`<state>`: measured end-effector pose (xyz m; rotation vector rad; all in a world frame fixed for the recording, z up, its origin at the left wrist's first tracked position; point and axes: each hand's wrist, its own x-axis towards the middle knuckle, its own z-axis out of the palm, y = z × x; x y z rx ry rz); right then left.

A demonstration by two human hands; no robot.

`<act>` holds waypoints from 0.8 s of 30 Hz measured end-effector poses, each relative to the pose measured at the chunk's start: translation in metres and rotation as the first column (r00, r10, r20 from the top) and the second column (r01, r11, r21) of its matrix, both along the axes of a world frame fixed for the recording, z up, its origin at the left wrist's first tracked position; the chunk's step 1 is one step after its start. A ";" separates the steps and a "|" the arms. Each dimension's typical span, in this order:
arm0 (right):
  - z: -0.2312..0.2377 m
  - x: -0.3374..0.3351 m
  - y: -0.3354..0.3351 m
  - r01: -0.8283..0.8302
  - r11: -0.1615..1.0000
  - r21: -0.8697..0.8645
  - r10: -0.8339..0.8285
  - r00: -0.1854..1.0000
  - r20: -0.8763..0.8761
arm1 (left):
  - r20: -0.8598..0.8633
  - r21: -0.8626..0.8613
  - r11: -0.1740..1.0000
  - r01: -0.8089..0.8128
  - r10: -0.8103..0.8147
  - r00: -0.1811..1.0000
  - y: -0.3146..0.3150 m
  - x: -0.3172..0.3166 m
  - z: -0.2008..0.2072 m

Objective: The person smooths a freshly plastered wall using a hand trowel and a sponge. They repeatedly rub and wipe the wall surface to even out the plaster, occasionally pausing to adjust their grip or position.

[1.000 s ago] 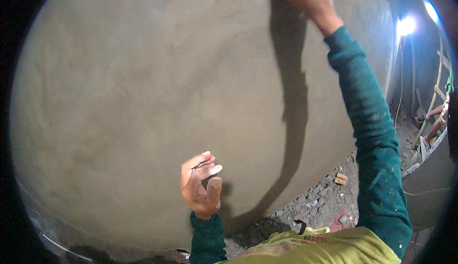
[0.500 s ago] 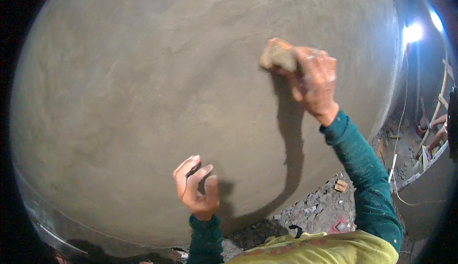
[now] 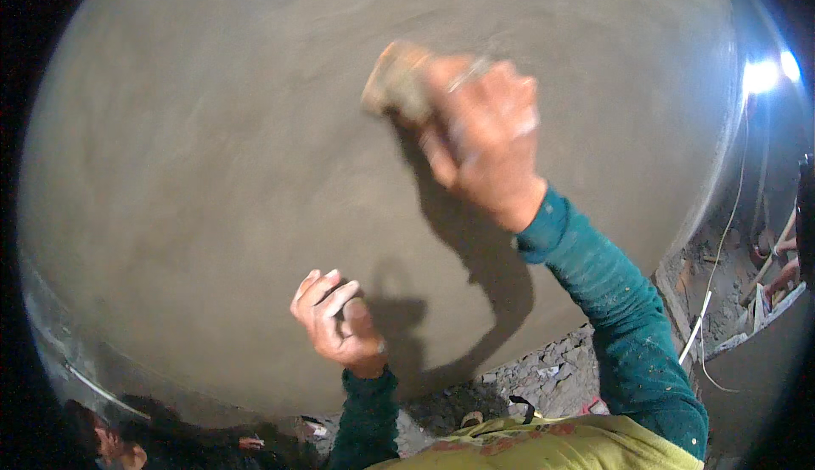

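A broad wall of wet-looking grey-brown plaster [image 3: 255, 156] fills most of the view. My right hand [image 3: 492, 130], smeared by motion, grips a dirty tan sponge [image 3: 399, 79] with an orange edge and holds it against the upper middle of this wall. Lower down, my left hand [image 3: 335, 321] is raised near the plaster with its fingers loosely curled and apart. Nothing shows in it, and I cannot tell whether it touches the surface. Both hands cast dark shadows on the plaster.
Broken rubble [image 3: 552, 372] covers the ground below the wall. At the right shine bright lamps [image 3: 761, 76], with a thin pale cable [image 3: 728, 241] hanging down. Another person's limbs [image 3: 783, 276] show at the far right, beside wooden poles. More of a person [image 3: 115, 449] appears at the lower left.
My right hand has swept the sponge leftward and slightly up across the plaster. My left hand has shifted a little left and up, still loosely curled. The view has turned slightly.
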<state>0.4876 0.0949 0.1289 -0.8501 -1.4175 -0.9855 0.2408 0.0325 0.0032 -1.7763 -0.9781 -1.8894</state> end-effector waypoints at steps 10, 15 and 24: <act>0.018 -0.035 -0.002 -0.049 0.996 0.076 0.047 0.999 0.020 | 0.058 -0.061 0.991 -0.121 0.124 0.991 -0.022 -0.020 -0.018; -0.029 -0.033 -0.020 -0.044 0.999 -0.030 0.049 0.977 0.209 | 0.050 -0.039 0.997 -0.068 0.070 0.996 -0.018 -0.052 -0.019; -0.026 -0.097 -0.022 -0.078 0.997 0.006 0.076 0.976 0.203 | -0.016 0.032 0.995 0.098 -0.097 0.995 -0.009 -0.075 -0.011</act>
